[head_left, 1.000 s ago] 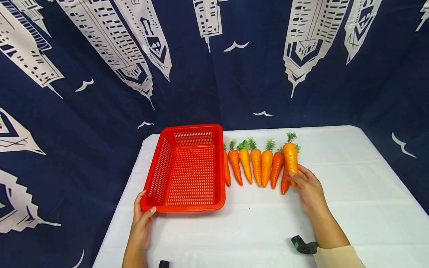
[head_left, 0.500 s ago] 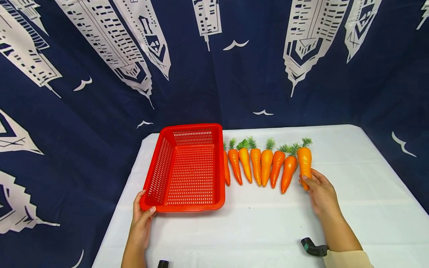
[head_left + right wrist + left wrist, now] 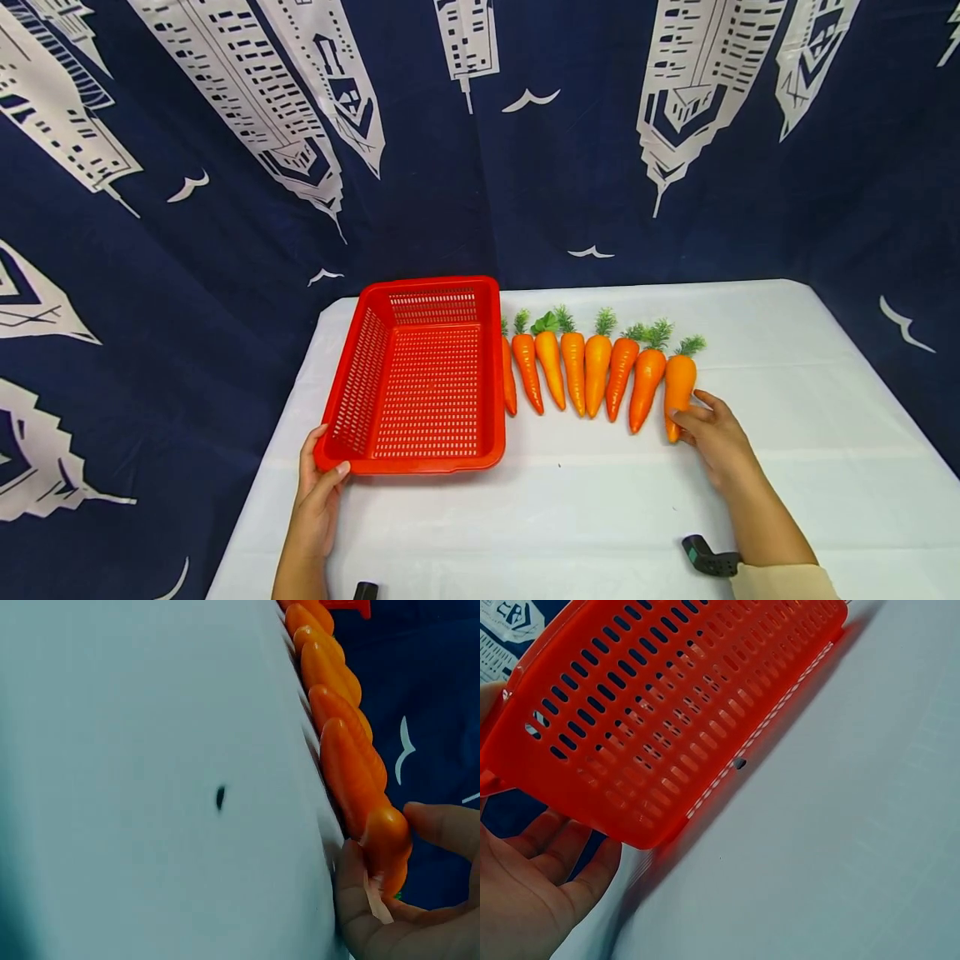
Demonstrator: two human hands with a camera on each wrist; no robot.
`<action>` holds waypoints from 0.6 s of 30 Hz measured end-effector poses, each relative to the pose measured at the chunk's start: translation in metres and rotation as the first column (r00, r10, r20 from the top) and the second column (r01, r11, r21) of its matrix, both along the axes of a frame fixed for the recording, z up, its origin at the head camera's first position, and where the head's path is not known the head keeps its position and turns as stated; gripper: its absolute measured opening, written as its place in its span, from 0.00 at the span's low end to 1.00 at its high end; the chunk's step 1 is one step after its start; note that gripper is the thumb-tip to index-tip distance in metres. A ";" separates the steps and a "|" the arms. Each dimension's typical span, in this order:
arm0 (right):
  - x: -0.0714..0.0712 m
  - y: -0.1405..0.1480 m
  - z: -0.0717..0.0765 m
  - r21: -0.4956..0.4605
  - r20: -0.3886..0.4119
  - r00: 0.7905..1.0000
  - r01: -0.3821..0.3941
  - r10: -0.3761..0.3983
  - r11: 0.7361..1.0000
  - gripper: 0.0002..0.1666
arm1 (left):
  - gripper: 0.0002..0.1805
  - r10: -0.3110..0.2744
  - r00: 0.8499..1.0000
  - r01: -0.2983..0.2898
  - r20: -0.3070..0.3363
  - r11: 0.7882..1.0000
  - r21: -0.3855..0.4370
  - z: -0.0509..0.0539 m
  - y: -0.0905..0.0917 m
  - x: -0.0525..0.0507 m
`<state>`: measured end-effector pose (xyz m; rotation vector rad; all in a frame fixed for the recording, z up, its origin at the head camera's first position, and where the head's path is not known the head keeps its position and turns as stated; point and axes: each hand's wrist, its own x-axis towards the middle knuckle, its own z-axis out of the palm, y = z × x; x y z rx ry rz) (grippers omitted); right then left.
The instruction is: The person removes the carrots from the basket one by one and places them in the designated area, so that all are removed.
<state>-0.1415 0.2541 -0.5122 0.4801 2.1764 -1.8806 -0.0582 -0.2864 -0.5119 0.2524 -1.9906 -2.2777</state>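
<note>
A red perforated plastic basket point(image 3: 491, 375) stands at the left of the table. My left hand point(image 3: 318, 500) grips its near left corner, the thumb over the rim and the fingers below the outer wall, as the left wrist view shows. To the basket's right lies a row of orange carrots point(image 3: 597, 375) with green tops pointing away. At the row's right end, my right hand point(image 3: 712, 433) pinches the last carrot point(image 3: 679, 383) near its tip. In the right wrist view, thumb and fingers lie on either side of that carrot point(image 3: 388, 836).
A white cloth point(image 3: 570, 517) covers the table. Behind and beside it hangs a dark blue curtain point(image 3: 420, 200) with white buildings and birds. The basket's right rim partly hides the leftmost carrot point(image 3: 509, 375). A black wrist device point(image 3: 708, 558) sits on my right wrist.
My right hand has carried the carrot rightward, then lowered it toward me at the row's right end, uncovering the neighbouring carrot. My left hand and the basket have stayed put.
</note>
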 end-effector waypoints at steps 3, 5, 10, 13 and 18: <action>0.000 0.001 0.001 0.066 -0.006 0.998 -0.063 0.063 0.996 0.53 | 0.35 0.002 1.000 -0.002 -0.001 1.000 0.005 0.000 0.001 0.000; 0.001 0.001 0.002 0.101 -0.006 0.996 -0.089 0.090 0.991 0.53 | 0.35 0.005 1.000 -0.005 0.002 1.000 0.004 0.000 0.002 0.000; 0.004 0.002 0.004 0.169 0.016 0.993 -0.119 0.118 0.978 0.50 | 0.36 0.009 1.000 -0.009 0.004 1.000 -0.010 0.001 0.004 0.000; 0.005 0.003 0.006 0.197 0.022 0.994 -0.112 0.110 0.974 0.47 | 0.36 0.021 1.000 -0.020 0.008 0.999 -0.046 0.002 0.005 0.001; 0.010 0.007 0.013 0.344 -0.026 0.997 -0.055 0.068 0.937 0.44 | 0.36 0.067 0.997 -0.060 0.033 0.983 -0.171 0.010 0.007 0.003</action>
